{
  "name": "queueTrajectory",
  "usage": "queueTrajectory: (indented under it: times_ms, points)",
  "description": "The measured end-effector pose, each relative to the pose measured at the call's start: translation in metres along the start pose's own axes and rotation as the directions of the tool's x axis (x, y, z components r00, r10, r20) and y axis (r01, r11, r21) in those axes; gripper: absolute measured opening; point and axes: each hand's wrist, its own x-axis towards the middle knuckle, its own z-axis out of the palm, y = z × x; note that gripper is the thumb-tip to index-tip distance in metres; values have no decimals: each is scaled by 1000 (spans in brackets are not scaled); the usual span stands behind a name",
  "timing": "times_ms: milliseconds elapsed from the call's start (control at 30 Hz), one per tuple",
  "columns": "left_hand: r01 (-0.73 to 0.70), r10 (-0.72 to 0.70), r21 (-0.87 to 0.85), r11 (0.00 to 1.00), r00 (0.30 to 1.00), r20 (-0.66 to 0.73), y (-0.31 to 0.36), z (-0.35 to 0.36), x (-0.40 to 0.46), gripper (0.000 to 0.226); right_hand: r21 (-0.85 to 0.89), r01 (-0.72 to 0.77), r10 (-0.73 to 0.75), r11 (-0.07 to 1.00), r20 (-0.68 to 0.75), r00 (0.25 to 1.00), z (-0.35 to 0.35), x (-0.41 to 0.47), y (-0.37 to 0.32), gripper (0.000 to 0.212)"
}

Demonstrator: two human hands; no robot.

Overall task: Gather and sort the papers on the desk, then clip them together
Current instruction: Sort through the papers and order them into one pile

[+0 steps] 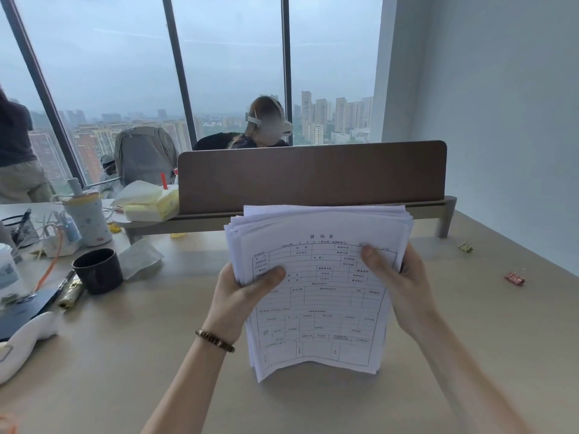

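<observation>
A thick stack of white printed forms stands upright on its lower edge on the beige desk, its sheets slightly uneven at the top. My left hand grips the stack's left edge, thumb across the front sheet. On the other side my right hand grips the right edge, thumb on the front. A pink binder clip lies on the desk far to the right, apart from both hands.
A brown divider panel runs across the desk behind the stack. At the left are a dark cup, a tissue pack, a patterned bottle, cables and a white soft toy. Someone sits beyond the divider.
</observation>
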Motion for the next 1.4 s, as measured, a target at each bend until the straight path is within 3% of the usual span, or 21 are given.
queueTrajectory:
  times_ms: [267, 400, 533, 567, 667, 700, 767, 833, 933, 967, 1100, 1167, 1233, 1300, 1400]
  points:
    - [18, -16, 40, 999, 998, -58, 0, 6, 2, 24, 6, -46, 45, 999, 74, 996, 0, 10, -5, 39]
    - [93, -92, 62, 994, 995, -27, -14, 10, -6, 20, 67, -89, 86, 994, 51, 995, -2, 4, 3, 16]
    - [172, -173, 171, 970, 985, -7, -28, 15, -9, 16, 80, -142, 141, 987, 12, 990, -8, -6, 14, 22]
    - [183, -184, 199, 963, 983, -12, -29, 17, -8, 23, 76, -143, 143, 987, 6, 990, -10, -7, 16, 22]
    - [177, -169, 235, 956, 984, -54, -25, 22, -4, 76, 49, -110, 111, 993, -18, 994, -14, -5, 14, 18]
    - [168, -151, 238, 957, 985, -87, -22, 23, -2, 81, 36, -89, 90, 995, -9, 996, -14, -2, 11, 17]
    - [143, -108, 217, 966, 980, -166, -14, 24, 2, 79, 24, -63, 63, 998, 25, 998, -12, 2, 2, 18]
    - [128, -89, 184, 975, 974, -211, -7, 24, 2, 67, 14, -89, 88, 996, 53, 995, -14, 5, -2, 37]
    - [127, -90, 155, 980, 969, -228, -4, 23, -2, 14, -78, -196, 205, 977, 124, 971, -12, 4, 4, 37]
    - [129, -94, 144, 981, 969, -230, -5, 24, -3, 7, -123, -233, 247, 965, 115, 962, -10, 1, 10, 30]
    - [164, -120, 122, 979, 945, -305, -15, 28, -5, 28, -251, -255, 237, 934, -99, 966, 4, -11, 23, 11]
    - [151, -104, 115, 982, 935, -338, -16, 32, -4, 37, -355, -144, 111, 924, -112, 988, 11, -17, 22, 19]
    - [131, -79, 127, 983, 932, -354, -14, 35, -4, 30, -377, -90, 54, 922, -105, 993, 15, -22, 25, 32]
    - [134, -77, 143, 981, 935, -347, -14, 36, -4, 28, -272, -129, 99, 954, -122, 988, 17, -25, 30, 22]
    - [206, -146, 183, 961, 944, -298, -25, 35, -9, 36, -47, -290, 284, 956, -94, 954, 20, -31, 41, 9]
